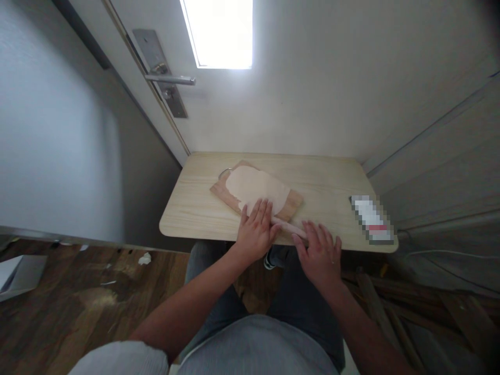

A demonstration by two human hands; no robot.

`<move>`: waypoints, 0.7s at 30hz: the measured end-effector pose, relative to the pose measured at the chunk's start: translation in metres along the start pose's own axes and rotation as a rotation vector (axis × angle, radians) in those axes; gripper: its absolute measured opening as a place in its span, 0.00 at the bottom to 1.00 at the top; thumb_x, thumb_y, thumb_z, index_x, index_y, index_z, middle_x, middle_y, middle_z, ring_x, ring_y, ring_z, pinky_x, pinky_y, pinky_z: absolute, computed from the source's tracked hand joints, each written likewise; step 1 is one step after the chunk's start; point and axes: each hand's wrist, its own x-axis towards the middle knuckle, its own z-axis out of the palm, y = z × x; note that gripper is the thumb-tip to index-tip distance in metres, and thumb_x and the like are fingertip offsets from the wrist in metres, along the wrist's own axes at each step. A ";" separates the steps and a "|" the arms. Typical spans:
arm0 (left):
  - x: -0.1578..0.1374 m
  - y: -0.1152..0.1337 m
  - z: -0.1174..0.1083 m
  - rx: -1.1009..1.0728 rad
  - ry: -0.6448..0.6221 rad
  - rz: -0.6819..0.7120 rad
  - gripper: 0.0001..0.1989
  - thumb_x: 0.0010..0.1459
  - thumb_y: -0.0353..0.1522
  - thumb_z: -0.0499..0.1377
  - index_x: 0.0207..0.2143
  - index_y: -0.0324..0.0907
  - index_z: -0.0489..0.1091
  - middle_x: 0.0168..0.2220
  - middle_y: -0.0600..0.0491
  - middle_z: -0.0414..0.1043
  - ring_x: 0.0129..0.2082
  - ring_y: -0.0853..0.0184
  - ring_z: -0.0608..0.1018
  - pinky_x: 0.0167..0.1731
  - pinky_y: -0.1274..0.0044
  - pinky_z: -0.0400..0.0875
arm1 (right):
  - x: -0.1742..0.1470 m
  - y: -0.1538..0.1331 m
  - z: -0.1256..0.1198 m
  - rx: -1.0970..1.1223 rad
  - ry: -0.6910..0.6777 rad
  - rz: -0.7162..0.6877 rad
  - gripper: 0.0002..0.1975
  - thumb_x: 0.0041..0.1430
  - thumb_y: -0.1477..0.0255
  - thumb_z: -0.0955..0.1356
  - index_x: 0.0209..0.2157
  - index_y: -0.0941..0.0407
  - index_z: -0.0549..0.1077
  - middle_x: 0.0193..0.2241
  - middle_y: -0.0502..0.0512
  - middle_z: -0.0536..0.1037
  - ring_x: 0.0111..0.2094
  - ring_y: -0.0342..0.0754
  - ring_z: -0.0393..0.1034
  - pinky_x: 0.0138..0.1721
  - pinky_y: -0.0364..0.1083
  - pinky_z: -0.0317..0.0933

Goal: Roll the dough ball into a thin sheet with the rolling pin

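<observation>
Pale, thin, flattened dough (258,187) lies under the fingertips of the left hand (255,229), whose straight, unclenched fingers reach across its near edge; how hard they press, I cannot tell. Beneath that palm, a slim, light-wooden rolling pin (289,227) slants to the right hand (319,251), whose fingers are loosely spread over the other end, not curled into a fist. Hands placed apart like this probably let pressure fall along the pin's length. Under the dough is a brown wooden cutting board (296,203) with a metal ring (224,173) at its far-left corner, set aslant, perhaps to suit the pin's angle. It rests on a pale wood-grain tabletop (328,182); near the right edge, apart from the work, lies a blurred rectangular object (371,219).
</observation>
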 end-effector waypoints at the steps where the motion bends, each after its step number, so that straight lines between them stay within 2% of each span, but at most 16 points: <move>1: 0.008 0.000 0.002 -0.005 -0.002 -0.003 0.33 0.71 0.46 0.39 0.71 0.39 0.48 0.72 0.46 0.49 0.73 0.60 0.49 0.70 0.56 0.42 | 0.002 0.002 0.000 0.001 -0.002 0.015 0.26 0.71 0.57 0.59 0.61 0.57 0.68 0.59 0.64 0.72 0.61 0.63 0.61 0.62 0.67 0.47; 5: 0.051 0.002 0.010 -0.023 -0.011 -0.026 0.32 0.71 0.47 0.37 0.70 0.42 0.53 0.72 0.47 0.53 0.72 0.58 0.53 0.69 0.53 0.43 | 0.013 0.012 0.002 0.016 -0.001 0.060 0.25 0.70 0.57 0.60 0.60 0.56 0.69 0.58 0.64 0.73 0.60 0.63 0.62 0.61 0.68 0.49; 9: 0.096 0.004 0.020 -0.031 -0.020 0.007 0.31 0.71 0.46 0.36 0.67 0.44 0.59 0.71 0.49 0.55 0.71 0.54 0.54 0.68 0.50 0.43 | 0.026 0.020 0.005 0.021 0.023 0.073 0.25 0.70 0.57 0.60 0.59 0.57 0.69 0.57 0.65 0.74 0.59 0.63 0.62 0.61 0.67 0.48; 13: 0.133 0.002 0.029 -0.038 -0.071 0.006 0.29 0.71 0.46 0.38 0.68 0.48 0.59 0.71 0.47 0.54 0.71 0.51 0.54 0.66 0.47 0.45 | 0.045 0.027 0.011 0.017 0.032 0.097 0.25 0.70 0.57 0.59 0.59 0.56 0.69 0.57 0.64 0.74 0.60 0.63 0.61 0.60 0.67 0.48; 17: 0.164 -0.002 0.034 -0.052 -0.174 0.057 0.27 0.70 0.46 0.42 0.67 0.54 0.60 0.71 0.48 0.53 0.71 0.45 0.53 0.62 0.41 0.46 | 0.066 0.031 0.017 0.009 0.028 0.112 0.25 0.70 0.57 0.58 0.59 0.56 0.69 0.58 0.64 0.73 0.60 0.63 0.60 0.60 0.68 0.47; 21: 0.178 -0.001 0.035 -0.068 -0.241 0.028 0.27 0.70 0.46 0.43 0.67 0.54 0.60 0.71 0.47 0.54 0.70 0.43 0.54 0.62 0.40 0.47 | 0.078 0.033 0.018 0.024 0.023 0.117 0.25 0.70 0.57 0.58 0.58 0.56 0.70 0.56 0.66 0.74 0.58 0.64 0.60 0.59 0.66 0.48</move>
